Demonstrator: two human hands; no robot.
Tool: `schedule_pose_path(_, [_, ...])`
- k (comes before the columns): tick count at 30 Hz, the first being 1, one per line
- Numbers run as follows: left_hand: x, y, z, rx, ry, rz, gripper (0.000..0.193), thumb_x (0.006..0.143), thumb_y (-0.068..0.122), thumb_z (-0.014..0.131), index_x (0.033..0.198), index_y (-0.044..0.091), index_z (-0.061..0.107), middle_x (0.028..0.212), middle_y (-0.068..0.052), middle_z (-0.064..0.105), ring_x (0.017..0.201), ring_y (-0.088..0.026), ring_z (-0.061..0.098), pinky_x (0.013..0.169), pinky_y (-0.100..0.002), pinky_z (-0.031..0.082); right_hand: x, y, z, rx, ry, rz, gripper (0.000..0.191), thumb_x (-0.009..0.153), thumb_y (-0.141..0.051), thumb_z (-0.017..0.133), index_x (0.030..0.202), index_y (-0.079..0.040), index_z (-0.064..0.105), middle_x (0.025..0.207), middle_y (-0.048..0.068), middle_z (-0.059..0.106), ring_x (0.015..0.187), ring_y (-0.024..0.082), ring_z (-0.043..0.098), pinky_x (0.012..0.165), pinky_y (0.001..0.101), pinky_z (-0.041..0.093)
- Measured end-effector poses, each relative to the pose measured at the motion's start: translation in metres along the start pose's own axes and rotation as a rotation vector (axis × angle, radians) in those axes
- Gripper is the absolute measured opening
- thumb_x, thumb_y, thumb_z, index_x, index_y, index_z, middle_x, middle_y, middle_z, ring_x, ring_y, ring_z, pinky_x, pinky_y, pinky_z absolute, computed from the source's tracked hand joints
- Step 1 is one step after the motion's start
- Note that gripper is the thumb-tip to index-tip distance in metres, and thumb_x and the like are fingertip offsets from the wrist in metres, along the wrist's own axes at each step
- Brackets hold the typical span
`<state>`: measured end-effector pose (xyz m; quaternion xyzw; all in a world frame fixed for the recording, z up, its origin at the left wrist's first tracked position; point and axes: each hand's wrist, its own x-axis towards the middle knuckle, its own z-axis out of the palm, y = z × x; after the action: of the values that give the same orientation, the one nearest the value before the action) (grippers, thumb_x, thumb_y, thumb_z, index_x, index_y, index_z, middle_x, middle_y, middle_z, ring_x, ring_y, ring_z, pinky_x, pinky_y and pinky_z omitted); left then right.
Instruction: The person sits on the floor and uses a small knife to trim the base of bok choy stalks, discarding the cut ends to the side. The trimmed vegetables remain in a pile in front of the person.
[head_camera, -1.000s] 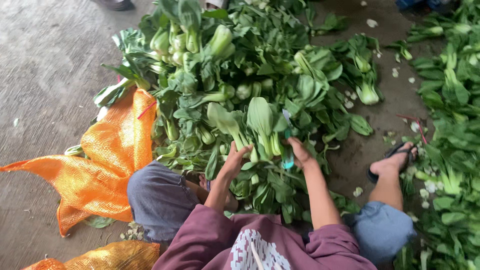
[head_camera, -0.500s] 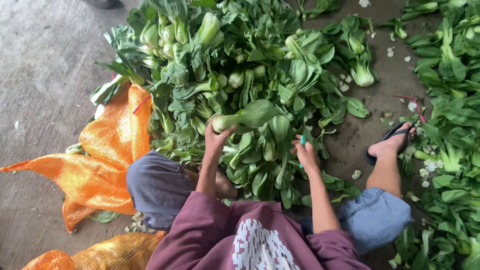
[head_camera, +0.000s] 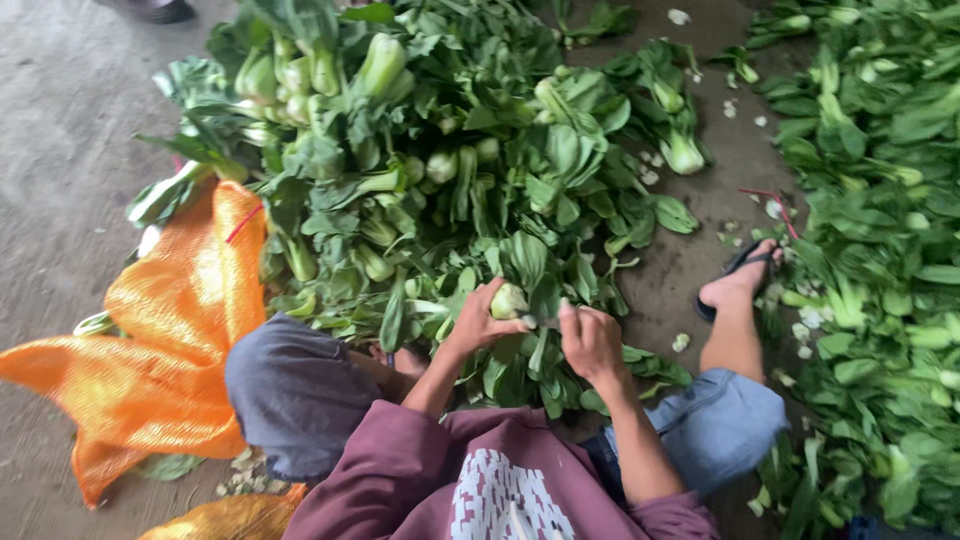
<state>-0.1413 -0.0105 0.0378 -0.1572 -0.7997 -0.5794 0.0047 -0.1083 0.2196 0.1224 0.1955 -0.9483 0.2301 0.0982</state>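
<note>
The left hand (head_camera: 478, 322) curls its fingers (head_camera: 492, 296) around the pale base of a bok choy (head_camera: 508, 300), which sits just past the fingertips with its green leaves trailing down between both hands. The right hand (head_camera: 592, 343) is closed, its fingers (head_camera: 570, 318) bent just beside the stalk; what they grip is too small to tell. Beyond the fingers spreads a big heap of greens (head_camera: 450, 160). Left of the left hand lies an orange mesh sack (head_camera: 170, 340) on the concrete floor (head_camera: 60, 150). Right of the right hand, a sandalled foot (head_camera: 738, 282) rests near a second pile (head_camera: 870, 250).
</note>
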Motion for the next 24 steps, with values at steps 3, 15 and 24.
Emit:
schedule_pose_path(3, [-0.005, -0.011, 0.019, 0.143, -0.021, 0.063, 0.08, 0.066, 0.06, 0.087, 0.119, 0.006, 0.061, 0.094, -0.019, 0.064, 0.089, -0.038, 0.058, 0.077, -0.048, 0.047, 0.001, -0.013, -0.005, -0.022, 0.043, 0.154, 0.032, 0.096, -0.024, 0.055, 0.072, -0.006, 0.068, 0.065, 0.016, 0.065, 0.061, 0.039, 0.064, 0.056, 0.0489, 0.05])
schedule_pose_path(15, [-0.018, -0.031, 0.042, -0.124, -0.243, -0.06, 0.06, 0.086, 0.06, 0.062, 0.11, 0.005, 0.061, 0.097, -0.015, 0.071, 0.092, -0.033, 0.067, 0.087, -0.042, 0.052, -0.032, 0.069, 0.047, -0.044, -0.275, 0.796, 0.073, 0.118, -0.041, 0.026, 0.073, -0.005, 0.071, 0.061, 0.008, 0.061, 0.054, 0.02, 0.054, 0.059, 0.0419, 0.047])
schedule_pose_path(24, [0.004, -0.032, 0.055, -0.019, 0.012, -0.122, 0.035, 0.112, 0.026, 0.04, 0.103, 0.0, 0.063, 0.101, -0.023, 0.065, 0.103, -0.039, 0.061, 0.111, -0.046, 0.038, -0.056, 0.081, 0.09, 1.161, -0.008, 0.551, 0.051, 0.076, -0.038, 0.081, 0.115, -0.012, 0.061, 0.1, -0.001, 0.068, 0.086, 0.01, 0.065, 0.074, 0.0295, 0.055])
